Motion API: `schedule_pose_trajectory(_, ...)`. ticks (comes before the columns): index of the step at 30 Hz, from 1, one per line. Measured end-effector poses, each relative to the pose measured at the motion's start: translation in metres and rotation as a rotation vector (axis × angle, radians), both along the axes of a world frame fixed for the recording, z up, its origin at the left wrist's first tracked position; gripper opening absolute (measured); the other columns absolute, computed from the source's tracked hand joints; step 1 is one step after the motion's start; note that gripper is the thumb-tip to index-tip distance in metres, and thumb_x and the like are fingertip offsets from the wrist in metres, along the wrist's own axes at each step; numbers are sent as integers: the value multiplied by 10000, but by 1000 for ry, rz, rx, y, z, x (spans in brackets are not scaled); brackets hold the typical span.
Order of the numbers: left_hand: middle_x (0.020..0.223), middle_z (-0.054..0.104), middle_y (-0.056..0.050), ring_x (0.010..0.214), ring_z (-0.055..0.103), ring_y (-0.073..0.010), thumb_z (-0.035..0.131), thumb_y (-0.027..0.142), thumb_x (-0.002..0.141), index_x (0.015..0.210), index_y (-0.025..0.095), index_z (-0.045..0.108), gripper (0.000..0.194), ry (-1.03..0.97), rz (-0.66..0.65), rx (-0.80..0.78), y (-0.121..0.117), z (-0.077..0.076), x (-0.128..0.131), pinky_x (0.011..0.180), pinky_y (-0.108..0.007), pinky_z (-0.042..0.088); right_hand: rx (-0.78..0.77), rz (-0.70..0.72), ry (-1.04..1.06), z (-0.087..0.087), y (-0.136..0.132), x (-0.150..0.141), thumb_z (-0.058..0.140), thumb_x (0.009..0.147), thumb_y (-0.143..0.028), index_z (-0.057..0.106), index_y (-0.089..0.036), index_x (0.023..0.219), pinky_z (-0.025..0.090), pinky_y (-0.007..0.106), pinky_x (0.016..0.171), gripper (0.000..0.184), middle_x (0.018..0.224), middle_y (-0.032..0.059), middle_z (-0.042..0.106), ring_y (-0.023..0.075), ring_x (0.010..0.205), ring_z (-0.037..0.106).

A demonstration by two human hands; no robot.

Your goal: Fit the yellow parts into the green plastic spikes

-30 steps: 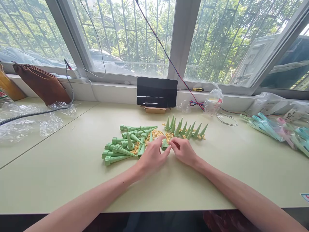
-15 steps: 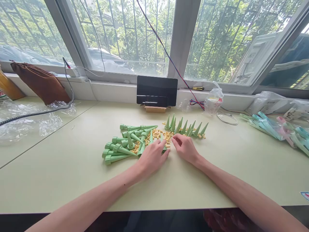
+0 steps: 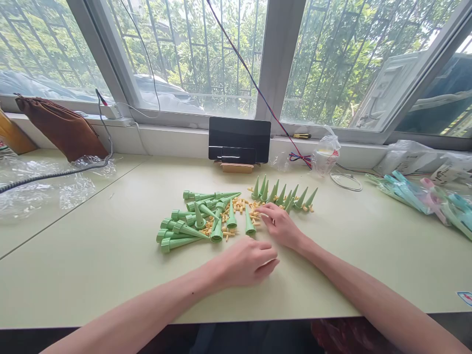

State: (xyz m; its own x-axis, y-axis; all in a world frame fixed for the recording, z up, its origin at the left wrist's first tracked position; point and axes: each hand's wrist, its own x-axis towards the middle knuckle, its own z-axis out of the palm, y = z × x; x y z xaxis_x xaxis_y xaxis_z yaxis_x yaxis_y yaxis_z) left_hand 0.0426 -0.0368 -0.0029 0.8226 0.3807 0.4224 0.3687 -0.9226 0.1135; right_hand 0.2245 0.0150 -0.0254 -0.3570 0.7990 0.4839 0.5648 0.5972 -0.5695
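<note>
My left hand point(image 3: 254, 260) is low over the table in front of the green plastic spikes, its fingers curled; what is inside them, if anything, is hidden. My right hand point(image 3: 282, 226) reaches over the small yellow plastic pieces point(image 3: 255, 215), fingers stretched and apart, fingertips at their edge. Between the hands a hollow green spike point(image 3: 250, 223) stands point up, with another upright spike point(image 3: 231, 219) to its left. Further left lies a pile of ribbed green spikes point(image 3: 180, 228). Behind my right hand several upright spikes point(image 3: 282, 194) stand in rows, with yellow pieces at their bases.
A black tablet point(image 3: 239, 137) leans on a cardboard stand point(image 3: 237, 167) by the window. Behind to the right are a bagged cup point(image 3: 325, 155), a coiled white cable point(image 3: 346, 182) and bagged pastel items point(image 3: 409, 194). Crumpled clear plastic point(image 3: 40, 184) and a brown pouch point(image 3: 62, 125) lie left.
My left hand has drawn back toward me and right, away from the upright green spike, uncovering it. My right hand has shifted slightly left and down, its fingers extending over the yellow pieces.
</note>
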Motion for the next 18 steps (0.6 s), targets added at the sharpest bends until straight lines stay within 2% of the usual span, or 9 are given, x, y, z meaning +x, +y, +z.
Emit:
schedule_pose_trajectory(4,556,496,6,442,381,-100,458,236,942,609,180,491,339,54,-68,-26,-3,-4,2,463,-282,219,-24,11,-59,-4,2,2,424,957,-100,682,-218,1193,522,350,817,370,1077,103,604,209,945,621)
schedule_pose_trajectory(12,559,508,12,447,416,-102,457,214,936,618,182,470,320,32,-56,-63,1,-4,0,468,-279,239,-42,-5,-75,-6,2,2,428,946,-92,677,-215,1204,527,340,774,379,1030,92,575,193,881,605)
schedule_pose_trajectory(18,565,529,7,448,444,-105,450,224,942,617,181,476,329,55,-53,-53,-1,-5,2,476,-276,261,-39,-18,-71,-4,0,1,442,955,-116,673,-215,1161,527,339,781,325,1074,94,571,189,881,612)
